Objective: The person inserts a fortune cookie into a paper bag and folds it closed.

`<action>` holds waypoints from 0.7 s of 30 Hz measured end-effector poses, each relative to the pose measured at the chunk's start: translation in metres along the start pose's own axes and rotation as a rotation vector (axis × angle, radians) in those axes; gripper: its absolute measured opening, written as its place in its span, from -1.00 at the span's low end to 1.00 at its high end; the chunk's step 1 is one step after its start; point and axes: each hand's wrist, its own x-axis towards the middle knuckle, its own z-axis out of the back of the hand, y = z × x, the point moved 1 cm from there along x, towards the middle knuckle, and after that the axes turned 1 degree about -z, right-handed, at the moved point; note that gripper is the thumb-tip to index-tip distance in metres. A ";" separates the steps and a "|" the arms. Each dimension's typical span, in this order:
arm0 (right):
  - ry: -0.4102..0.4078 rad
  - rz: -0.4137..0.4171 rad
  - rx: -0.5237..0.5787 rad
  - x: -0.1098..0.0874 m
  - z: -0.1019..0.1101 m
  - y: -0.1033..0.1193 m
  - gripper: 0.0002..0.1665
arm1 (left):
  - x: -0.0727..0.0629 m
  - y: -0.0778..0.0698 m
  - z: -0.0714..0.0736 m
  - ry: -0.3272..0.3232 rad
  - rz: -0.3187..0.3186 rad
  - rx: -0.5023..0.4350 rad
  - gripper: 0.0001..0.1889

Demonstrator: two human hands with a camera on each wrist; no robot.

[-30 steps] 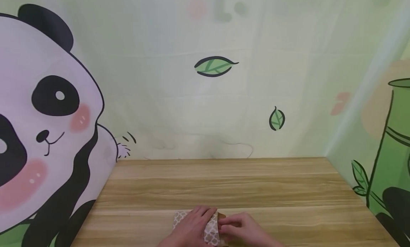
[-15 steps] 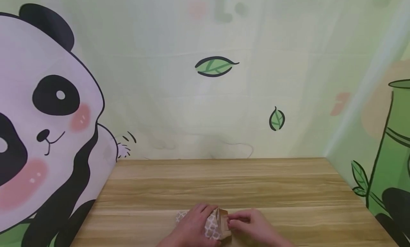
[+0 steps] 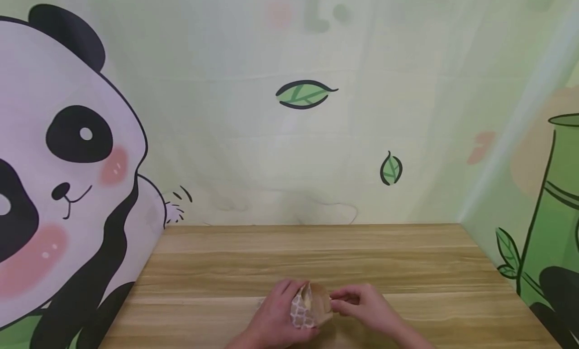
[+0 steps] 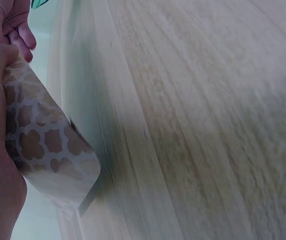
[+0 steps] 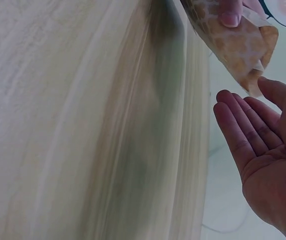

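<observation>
the left hand (image 3: pixel 276 316) is wrapped round a brown paper bag (image 3: pixel 302 314) with a white lattice print, its open mouth facing the right hand (image 3: pixel 373 311). that hand's thumb and fingertips are at the edge of the mouth; whether they pinch the paper i cannot tell. the bag is held tilted on its side, near the front of the wood-grained counter (image 3: pixel 289 258). behind stands a pale green backdrop (image 3: pixel 217 127) printed with a panda (image 3: pixel 27 102) and leaves (image 3: pixel 296 94).
</observation>
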 end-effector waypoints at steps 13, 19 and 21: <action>-0.023 0.036 -0.025 0.016 -0.003 0.009 -0.86 | 0.003 -0.009 -0.004 -0.100 -0.002 -0.030 0.14; 0.004 0.102 -0.080 0.024 0.006 0.028 -0.91 | 0.004 -0.013 -0.001 -0.063 0.061 -0.089 0.27; 0.022 0.100 -0.107 0.026 0.012 0.037 -0.91 | 0.005 -0.014 0.001 -0.058 0.072 -0.115 0.28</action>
